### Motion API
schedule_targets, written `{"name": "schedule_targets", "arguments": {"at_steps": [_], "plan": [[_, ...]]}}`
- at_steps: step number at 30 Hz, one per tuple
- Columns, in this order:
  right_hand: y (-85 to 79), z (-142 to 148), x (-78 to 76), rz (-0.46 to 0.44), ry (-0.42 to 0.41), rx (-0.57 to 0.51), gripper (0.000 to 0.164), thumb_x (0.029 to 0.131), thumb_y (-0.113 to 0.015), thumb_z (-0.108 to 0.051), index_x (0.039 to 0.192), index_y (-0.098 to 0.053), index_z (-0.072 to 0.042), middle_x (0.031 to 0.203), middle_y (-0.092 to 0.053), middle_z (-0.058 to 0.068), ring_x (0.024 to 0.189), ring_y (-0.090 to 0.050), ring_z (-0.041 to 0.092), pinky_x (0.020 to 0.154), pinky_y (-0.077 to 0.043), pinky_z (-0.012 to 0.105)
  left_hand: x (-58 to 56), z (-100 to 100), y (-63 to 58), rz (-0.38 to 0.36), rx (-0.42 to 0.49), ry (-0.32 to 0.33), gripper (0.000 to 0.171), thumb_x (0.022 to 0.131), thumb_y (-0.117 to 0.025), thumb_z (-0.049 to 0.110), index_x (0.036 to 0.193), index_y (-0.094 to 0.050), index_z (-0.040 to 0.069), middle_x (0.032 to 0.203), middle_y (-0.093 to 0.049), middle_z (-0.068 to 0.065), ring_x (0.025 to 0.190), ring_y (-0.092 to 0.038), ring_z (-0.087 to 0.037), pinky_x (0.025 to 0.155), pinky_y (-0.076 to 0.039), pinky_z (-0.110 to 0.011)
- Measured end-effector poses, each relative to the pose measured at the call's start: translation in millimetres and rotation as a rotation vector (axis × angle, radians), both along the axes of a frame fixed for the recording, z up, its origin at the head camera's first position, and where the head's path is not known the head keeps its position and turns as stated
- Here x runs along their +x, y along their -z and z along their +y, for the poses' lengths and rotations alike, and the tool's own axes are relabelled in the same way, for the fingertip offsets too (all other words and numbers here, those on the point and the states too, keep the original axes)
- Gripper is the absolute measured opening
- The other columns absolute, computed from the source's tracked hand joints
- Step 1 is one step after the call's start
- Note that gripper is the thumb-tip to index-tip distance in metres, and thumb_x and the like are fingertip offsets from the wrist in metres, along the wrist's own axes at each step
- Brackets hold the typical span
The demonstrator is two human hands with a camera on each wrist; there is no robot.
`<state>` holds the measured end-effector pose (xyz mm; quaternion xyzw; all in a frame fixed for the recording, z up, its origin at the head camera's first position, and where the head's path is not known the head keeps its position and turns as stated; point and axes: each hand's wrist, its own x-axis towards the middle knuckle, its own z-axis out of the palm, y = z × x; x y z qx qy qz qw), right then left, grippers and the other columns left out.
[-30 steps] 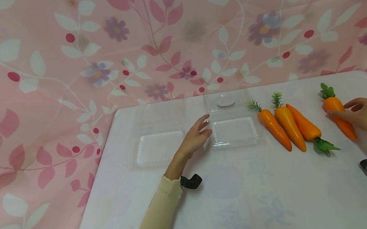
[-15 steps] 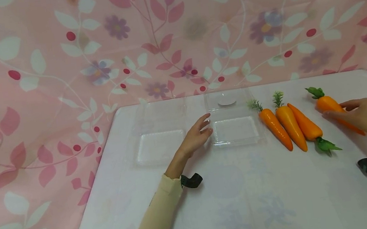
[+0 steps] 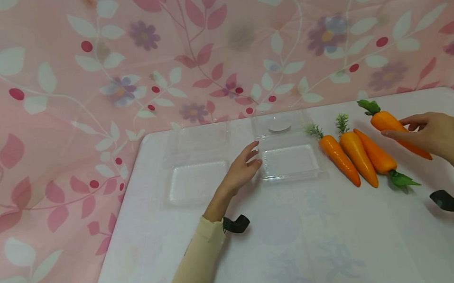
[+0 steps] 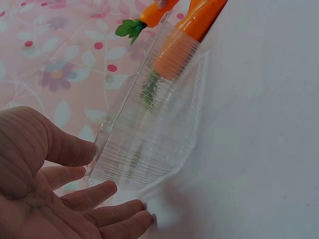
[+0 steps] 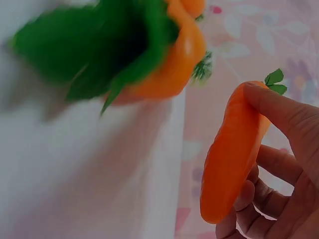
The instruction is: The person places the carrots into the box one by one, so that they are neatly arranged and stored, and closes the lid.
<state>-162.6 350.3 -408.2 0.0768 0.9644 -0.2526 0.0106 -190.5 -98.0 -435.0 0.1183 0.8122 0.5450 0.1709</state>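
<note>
My right hand (image 3: pixel 441 132) pinches an orange toy carrot (image 3: pixel 387 124) with green leaves, thumb on one side and fingers on the other. The right wrist view shows that carrot (image 5: pixel 229 154) tilted, its leafy end partly behind my thumb. Three more carrots lie to its left: one with feathery greens (image 3: pixel 341 160), a yellower one (image 3: pixel 359 157) and one with broad leaves (image 3: pixel 379 157) toward me. My left hand (image 3: pixel 241 170) is at the left side of a clear plastic clamshell box (image 3: pixel 293 175), thumb and fingertips right at its rim (image 4: pixel 107 127), fingers loosely extended.
A second clear clamshell box (image 3: pixel 197 165) stands with its lid raised, left of my left hand. The white-covered table (image 3: pixel 294 257) meets a pink floral cloth (image 3: pixel 214 43) along its back edge. A black wrist mount (image 3: pixel 238 224) sits on my left cuff.
My right hand has lifted the carrot and moved it left toward the other three, turning its leafy end to the left. The left hand has stayed at the box.
</note>
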Motion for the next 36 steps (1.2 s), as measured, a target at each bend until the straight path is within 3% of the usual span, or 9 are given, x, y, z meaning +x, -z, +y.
{"name": "schedule_targets", "arguments": {"at_steps": [10,22,26,36], "plan": [[-17.8,-45.0,-5.8,0.062,-0.115,-0.092,0.071,0.08,-0.075,-0.058,0.116,-0.068,0.003,0.095,-0.054,0.014,0.08,-0.044,0.029,0.046,-0.04,0.032,-0.2,0.8,0.7,-0.011,-0.013,-0.011,0.058,0.101,-0.054,0.016,0.155,-0.032,0.02,0.153,-0.038,-0.015,0.136,-0.043,-0.034,0.106,-0.039,-0.053],[-33.7,-96.4,-15.4,0.109,-0.254,-0.13,0.065,0.078,-0.077,-0.058,0.112,-0.073,-0.002,0.089,-0.057,0.01,0.079,-0.046,0.027,0.061,-0.039,0.036,0.6,0.3,0.2,0.014,-0.023,0.014,0.059,0.101,-0.054,0.016,0.155,-0.031,0.019,0.154,-0.038,-0.014,0.135,-0.044,-0.034,0.106,-0.039,-0.051],[-34.8,-114.5,-18.5,0.13,-0.305,-0.167,0.058,0.078,-0.079,-0.055,0.109,-0.075,-0.006,0.088,-0.059,0.008,0.08,-0.047,0.025,0.065,-0.041,0.037,0.4,-0.3,0.7,0.019,-0.018,0.021,0.059,0.101,-0.054,0.016,0.155,-0.03,0.018,0.154,-0.037,-0.016,0.135,-0.043,-0.035,0.107,-0.038,-0.052],[-29.8,-152.7,-27.7,0.114,-0.362,-0.208,0.063,0.073,-0.08,-0.06,0.109,-0.076,-0.009,0.09,-0.063,0.005,0.082,-0.05,0.023,0.067,-0.043,0.036,-0.3,0.3,-0.2,0.016,-0.031,0.03,0.059,0.102,-0.053,0.015,0.156,-0.029,0.016,0.154,-0.036,-0.016,0.136,-0.042,-0.036,0.108,-0.037,-0.05]]}}
